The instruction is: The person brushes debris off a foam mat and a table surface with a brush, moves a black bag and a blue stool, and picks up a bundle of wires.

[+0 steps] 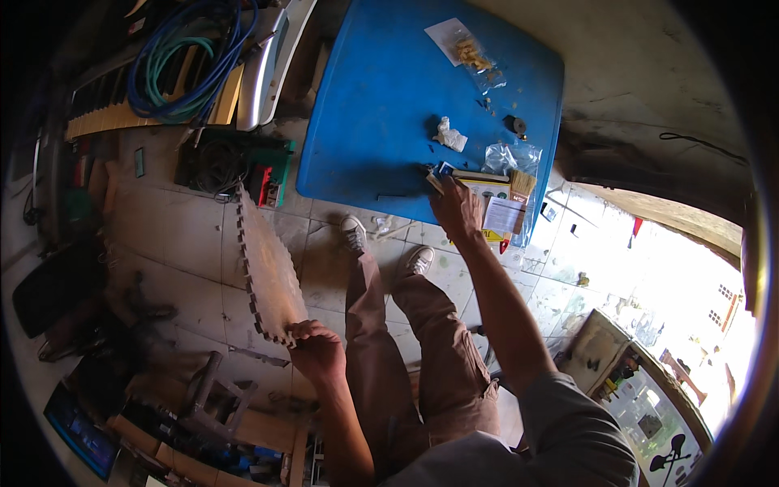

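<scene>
Two sets of fingers: the left hand's (318, 353) grip a mat (274, 276) by its near corner, its long axis running forward and leftward; the right hand (457, 211), grip unclear, is at a box (493, 188) on the blue counter (365, 105).

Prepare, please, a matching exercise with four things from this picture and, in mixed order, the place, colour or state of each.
1. Jagged-edged sheet
2. Table
3. Blue-and-teal cables
4. Left shoe

A. Blue, with the right hand at its near edge
B. On the tiled floor
C. Held in the left hand
D. Coiled in loops

Pairs: 1-C, 2-A, 3-D, 4-B
</scene>
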A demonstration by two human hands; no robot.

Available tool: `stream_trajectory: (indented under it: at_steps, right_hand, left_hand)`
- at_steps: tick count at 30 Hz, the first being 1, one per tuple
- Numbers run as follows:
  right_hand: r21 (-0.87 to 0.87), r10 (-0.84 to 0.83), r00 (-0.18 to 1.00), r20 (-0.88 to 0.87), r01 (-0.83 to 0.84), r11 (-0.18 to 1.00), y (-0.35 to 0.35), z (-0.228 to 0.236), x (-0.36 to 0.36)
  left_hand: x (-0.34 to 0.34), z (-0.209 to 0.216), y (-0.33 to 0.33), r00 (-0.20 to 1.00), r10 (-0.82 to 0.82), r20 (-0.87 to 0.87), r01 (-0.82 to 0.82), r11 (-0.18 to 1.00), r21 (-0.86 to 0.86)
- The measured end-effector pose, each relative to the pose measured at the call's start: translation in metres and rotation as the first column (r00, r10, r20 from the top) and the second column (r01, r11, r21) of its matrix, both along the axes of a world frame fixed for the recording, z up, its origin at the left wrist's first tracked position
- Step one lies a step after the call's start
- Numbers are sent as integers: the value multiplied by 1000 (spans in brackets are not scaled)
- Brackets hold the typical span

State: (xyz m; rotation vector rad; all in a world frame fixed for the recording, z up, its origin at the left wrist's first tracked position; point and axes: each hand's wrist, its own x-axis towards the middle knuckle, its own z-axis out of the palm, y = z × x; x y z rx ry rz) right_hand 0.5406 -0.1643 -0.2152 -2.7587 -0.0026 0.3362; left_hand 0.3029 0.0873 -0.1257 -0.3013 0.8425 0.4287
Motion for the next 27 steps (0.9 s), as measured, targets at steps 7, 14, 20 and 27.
stream_trajectory:
  at_steps: [7, 14, 20, 27]
  right_hand:
    - [115, 74, 990, 120, -88, 989, 18, -16, 13]
    - [-157, 642, 739, 205, -622, 767, -2, -37, 37]
    - [-293, 873, 467, 141, -822, 488, 12, -29, 47]
    - [-301, 887, 462, -12, -847, 438, 18, -23, 52]
  left_hand:
    - [-4, -9, 9, 1000, 24, -9, -24, 1000, -14]
    - [-14, -19, 12, 1000, 7, 17, -7, 1000, -14]
    - [-15, -24, 2, 1000, 9, 18, -8, 1000, -26]
    - [-8, -24, -8, 999, -22, 29, 22, 999, -24]
